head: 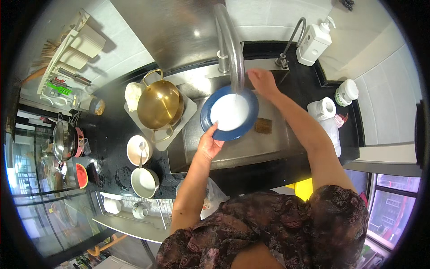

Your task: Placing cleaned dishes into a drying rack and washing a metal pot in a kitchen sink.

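My left hand [211, 143] grips the near rim of a blue-rimmed plate with a white centre [229, 112], its thumb on top. The plate is over the stainless steel sink [218, 161], under the spout of a metal faucet [237, 67]. Beside the spout, on its right, is my right hand [263, 82], fingers curled; whether it touches the faucet or holds anything cannot be told. A brown scouring pad or sponge [263, 125] lies on the sink bottom, right of the plate.
Left of the sink, a brass-coloured two-handled pan [159, 104] rests on a light board [189, 111]. Two bowls [136, 151] [144, 186] stand nearer me, a spoon across them. A white pump bottle [314, 43] and small tap [284, 60] are at the back right.
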`<state>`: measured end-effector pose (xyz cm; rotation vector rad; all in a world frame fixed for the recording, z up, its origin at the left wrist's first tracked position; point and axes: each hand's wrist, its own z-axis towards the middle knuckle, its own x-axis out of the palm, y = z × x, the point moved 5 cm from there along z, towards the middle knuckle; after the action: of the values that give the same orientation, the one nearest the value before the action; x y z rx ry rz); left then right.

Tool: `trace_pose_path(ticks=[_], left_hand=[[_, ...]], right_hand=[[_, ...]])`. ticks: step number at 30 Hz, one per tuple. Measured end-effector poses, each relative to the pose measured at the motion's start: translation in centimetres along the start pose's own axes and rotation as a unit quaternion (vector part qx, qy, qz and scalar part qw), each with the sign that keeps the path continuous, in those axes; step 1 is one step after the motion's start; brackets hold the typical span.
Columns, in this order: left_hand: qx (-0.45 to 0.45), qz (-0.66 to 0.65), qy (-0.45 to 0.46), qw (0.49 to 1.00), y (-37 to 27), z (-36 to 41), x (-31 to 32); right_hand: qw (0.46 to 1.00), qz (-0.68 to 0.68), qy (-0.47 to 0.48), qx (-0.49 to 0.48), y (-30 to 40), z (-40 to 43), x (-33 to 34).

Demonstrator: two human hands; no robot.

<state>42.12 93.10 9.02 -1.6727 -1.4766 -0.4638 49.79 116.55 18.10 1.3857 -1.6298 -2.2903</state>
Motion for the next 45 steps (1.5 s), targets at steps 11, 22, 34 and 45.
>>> trace_pose_path(ticks=[11, 22, 34, 45], left_hand=[[0.065, 0.503, -0.191, 0.841, -4.5, -4.2, 2.2], [0.27, 0.798, -0.124, 0.524, -8.1, -8.0, 5.9], [0.408, 0.854, 0.03, 0.322, -6.0, -9.7, 12.7], [0.586, 0.746, 0.152, 0.278, -4.8, -12.3, 17.7]], right_hand=[[0.991, 0.1, 0.02, 0.085, -6.8, 13.8, 3.4], [0.983, -0.159, 0.087, -0.006, 0.0, 9.8, 2.8], [0.864, -0.274, 0.29, -0.306, 12.9, -8.5, 3.3], [0.923, -0.192, 0.097, -0.321, 9.9, -11.6, -3.2]])
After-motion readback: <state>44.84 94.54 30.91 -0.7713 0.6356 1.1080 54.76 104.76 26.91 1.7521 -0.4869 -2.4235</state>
